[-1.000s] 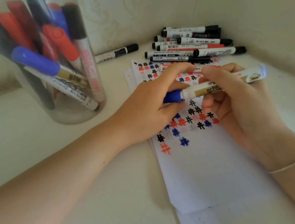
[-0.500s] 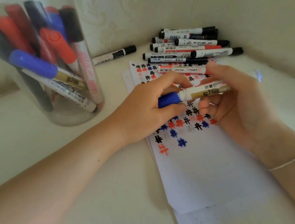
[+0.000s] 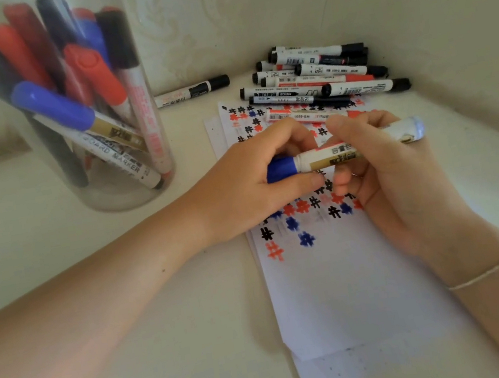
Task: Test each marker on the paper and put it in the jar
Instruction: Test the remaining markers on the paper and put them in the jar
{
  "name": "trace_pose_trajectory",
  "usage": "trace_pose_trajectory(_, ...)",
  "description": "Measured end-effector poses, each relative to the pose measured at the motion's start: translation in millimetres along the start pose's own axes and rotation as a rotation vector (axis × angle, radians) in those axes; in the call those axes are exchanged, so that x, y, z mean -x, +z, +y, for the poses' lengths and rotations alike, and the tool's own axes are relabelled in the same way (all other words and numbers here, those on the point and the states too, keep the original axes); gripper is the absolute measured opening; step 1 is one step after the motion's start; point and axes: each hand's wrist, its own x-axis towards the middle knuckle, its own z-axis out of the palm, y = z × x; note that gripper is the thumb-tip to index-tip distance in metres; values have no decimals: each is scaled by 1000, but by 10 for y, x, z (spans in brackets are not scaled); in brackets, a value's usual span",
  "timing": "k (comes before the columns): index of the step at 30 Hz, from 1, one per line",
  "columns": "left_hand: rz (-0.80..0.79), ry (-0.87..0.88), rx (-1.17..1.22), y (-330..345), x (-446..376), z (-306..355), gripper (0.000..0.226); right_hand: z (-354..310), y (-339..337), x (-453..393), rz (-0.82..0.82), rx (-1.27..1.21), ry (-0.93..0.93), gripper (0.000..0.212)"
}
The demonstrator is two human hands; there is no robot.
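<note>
White marker with a blue cap (image 3: 335, 156) lies level above marked white paper (image 3: 341, 289). Left hand (image 3: 251, 185) pinches its cap; right hand (image 3: 384, 173) grips its barrel. Clear jar of markers (image 3: 130, 195) stands left.

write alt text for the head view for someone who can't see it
Two hands hold a blue-capped marker level above a paper covered in red, blue and black test marks: the left hand grips the cap, the right hand the barrel. A clear jar of markers stands to the left, and a pile of markers lies in the far corner.
</note>
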Motion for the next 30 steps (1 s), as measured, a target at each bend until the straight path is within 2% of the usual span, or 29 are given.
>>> trace_pose_trajectory(3, 11, -5, 8, 16, -6, 1, 15, -4, 20, -3, 144, -27, -83, 36)
trace_pose_trajectory(6, 33, -26, 36, 25, 0, 0, 14, 6, -7, -11, 312, 110, -248, 28)
trace_pose_trajectory(8, 65, -41, 68, 19, 3, 10, 16, 54, 22, -5, 313, 286, -292, 32)
trace_pose_trajectory(10, 146, -75, 130, 22, -7, 26, 31, 102, 67, 22, 304, 442, -325, 40)
trace_pose_trajectory(12, 231, -108, 179, 41, -12, 39, 46, 119, 129, 68, 299, 518, -368, 40)
trace_pose_trajectory(14, 292, -136, 175, 65, -12, 40, 48, 137, 160, 100, 283, 542, -397, 38)
trace_pose_trajectory(19, 347, -142, 117, 78, -2, 29, 47, 149, 153, 95, 225, 573, -332, 36)
trace_pose_trajectory(23, 352, -103, 174, 68, -16, 42, 27, 140, 132, 40, 252, 503, -263, 35)
trace_pose_trajectory(26, 359, -77, 344, 29, 0, 68, 12, 118, 65, 2, 271, 418, -182, 35)
trace_pose_trajectory(28, 394, -68, 510, 7, 15, 111, 10, 79, 13, -37, 283, 292, -102, 35)
trace_pose_trajectory(30, 414, -64, 553, 16, 12, 166, 10, 36, -3, -51, 273, 198, -38, 32)
